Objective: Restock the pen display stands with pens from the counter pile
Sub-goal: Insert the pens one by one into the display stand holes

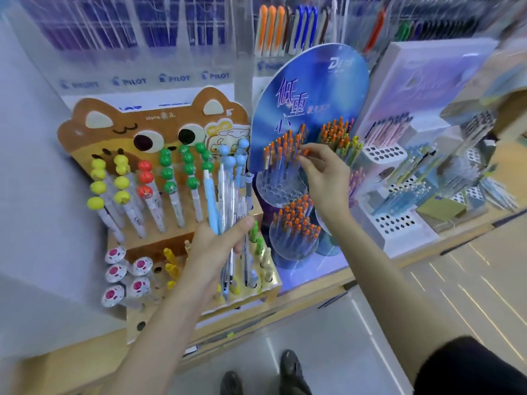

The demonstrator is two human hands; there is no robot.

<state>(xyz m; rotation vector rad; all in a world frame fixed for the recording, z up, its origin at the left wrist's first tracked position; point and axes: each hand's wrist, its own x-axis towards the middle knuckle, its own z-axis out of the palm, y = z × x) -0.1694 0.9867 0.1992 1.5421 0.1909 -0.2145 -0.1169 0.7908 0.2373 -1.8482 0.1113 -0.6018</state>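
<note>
While my left hand [219, 243] is gripping a bundle of pens [225, 195] upright, with fingers and thumb curled round the barrels, my right hand [325, 175] is working at the blue display stand [316, 89].

Head view, the only one supplied:
- The right fingertips [306, 160] are pinching an orange-capped pen [305, 152] near its top in a narrow grip.
- That pen is standing among its like in the upper cup [281, 192], at about two o'clock from the bundle.
- Neighbouring pens are hiding its tip, so I cannot tell whether it is seated in a hole.
- The bundle is hanging in front of the bear-faced stand [137, 121], at nine o'clock from the blue stand.
- A white stand [399, 223] at three o'clock is showing open holes.
- I am not finding the counter pile in this view.

Judgement: I am slotting a single pen into the upper cup, and restocking is partway along. Free holes are showing at the cup's front, at six o'clock from the pinched pen. The next move is calling for a straight downward feed into one of them without knocking the crowded neighbours. After that, the pinch is to be released and the next pen drawn from the bundle.
</note>
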